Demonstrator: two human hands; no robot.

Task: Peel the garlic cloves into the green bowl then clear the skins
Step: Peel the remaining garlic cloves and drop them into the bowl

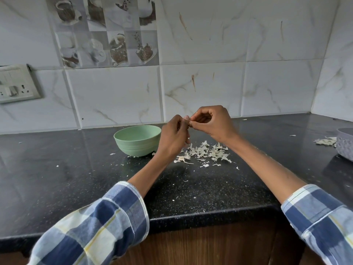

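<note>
Right now I see both hands raised together above the black counter (191,188), just right of the green bowl (137,140). My left hand (174,137) has its fingers curled, thumb tip up, and it meets the right hand (212,123) at the fingertips. The right hand's thumb and forefinger are pinched together with the other fingers curled in an arch behind. Between the two sets of fingertips sits a small pale thing, most likely a garlic clove (189,124), but it is nearly hidden and too small for me to say how much skin is on it.

The bowl stands upright on the counter near the tiled wall (210,83), its rim just beside my left hand as seen from the head camera. I cannot see into it from this angle.

Below and to the right of the hands, a loose heap of papery garlic skins (205,153) lies on the counter, with scattered flakes trailing toward the bowl's base and toward the counter's front edge. A second, smaller clump of skins (325,141) lies at the far right, touching a grey textured container (345,144) that is cut off by the frame edge.

Both forearms come out of rolled blue checked sleeves (107,222). A switch plate (17,84) sits on the wall at far left.
</note>
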